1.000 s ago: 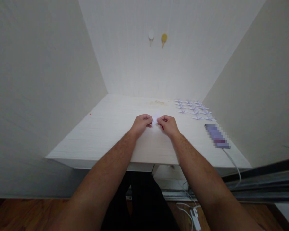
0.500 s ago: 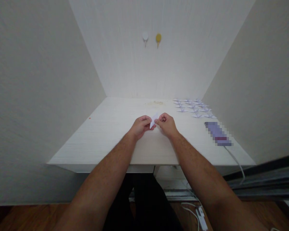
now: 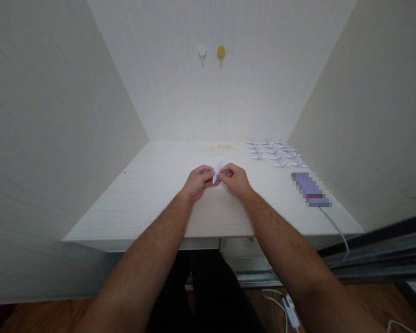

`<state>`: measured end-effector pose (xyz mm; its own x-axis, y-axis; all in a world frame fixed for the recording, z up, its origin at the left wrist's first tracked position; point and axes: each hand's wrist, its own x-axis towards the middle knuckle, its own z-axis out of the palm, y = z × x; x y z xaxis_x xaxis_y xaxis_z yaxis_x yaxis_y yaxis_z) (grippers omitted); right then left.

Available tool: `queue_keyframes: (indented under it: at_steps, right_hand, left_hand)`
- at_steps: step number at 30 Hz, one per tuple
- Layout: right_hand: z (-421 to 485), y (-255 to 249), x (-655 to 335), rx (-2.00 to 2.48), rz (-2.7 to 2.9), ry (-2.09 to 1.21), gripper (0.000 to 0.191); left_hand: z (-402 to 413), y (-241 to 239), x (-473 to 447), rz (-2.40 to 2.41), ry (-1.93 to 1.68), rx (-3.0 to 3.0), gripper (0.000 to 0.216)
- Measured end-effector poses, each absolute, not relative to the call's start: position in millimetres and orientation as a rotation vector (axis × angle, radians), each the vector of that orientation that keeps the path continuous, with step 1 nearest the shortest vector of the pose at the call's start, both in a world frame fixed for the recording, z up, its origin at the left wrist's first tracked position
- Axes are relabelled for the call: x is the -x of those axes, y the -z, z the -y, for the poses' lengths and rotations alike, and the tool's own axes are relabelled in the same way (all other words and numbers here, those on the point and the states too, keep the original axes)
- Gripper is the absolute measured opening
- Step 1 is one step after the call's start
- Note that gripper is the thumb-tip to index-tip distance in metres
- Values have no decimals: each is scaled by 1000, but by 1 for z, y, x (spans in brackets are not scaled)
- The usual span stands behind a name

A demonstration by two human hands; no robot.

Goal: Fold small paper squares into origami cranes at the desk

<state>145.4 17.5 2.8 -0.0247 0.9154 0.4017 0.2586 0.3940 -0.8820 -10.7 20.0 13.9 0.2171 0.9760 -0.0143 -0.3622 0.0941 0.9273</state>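
A small piece of folded white paper (image 3: 217, 171) is held up between my two hands over the middle of the desk. My left hand (image 3: 199, 181) grips its left side, thumb on top and fingers beneath. On the other side, my right hand (image 3: 235, 178) pinches the paper between thumb and curled forefinger. The paper is narrow and pointed at its upper and lower ends; my fingertips cover its middle. Several folded paper cranes (image 3: 273, 151) stand in rows at the back right of the desk.
A pixelated phone-like device (image 3: 310, 188) lies on the right of the white desk (image 3: 131, 203), with a white cable (image 3: 334, 224) running over the edge. Two hooks, one white (image 3: 202, 51) and one yellow (image 3: 221, 52), hang on the back wall. A power strip (image 3: 291, 312) rests on the floor.
My head view has shifted slightly, so the scene sits a little further left. Both hands keep hold of the paper, and my right fingers have closed in nearer to its middle.
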Motion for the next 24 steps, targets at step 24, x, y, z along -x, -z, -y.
queue_keyframes:
  at_steps: [24]
  right_hand:
    - [-19, -3, -146, 1056, 1464, -733, 10]
  left_hand:
    - [-20, -12, 10, -798, -1137, -1020, 33]
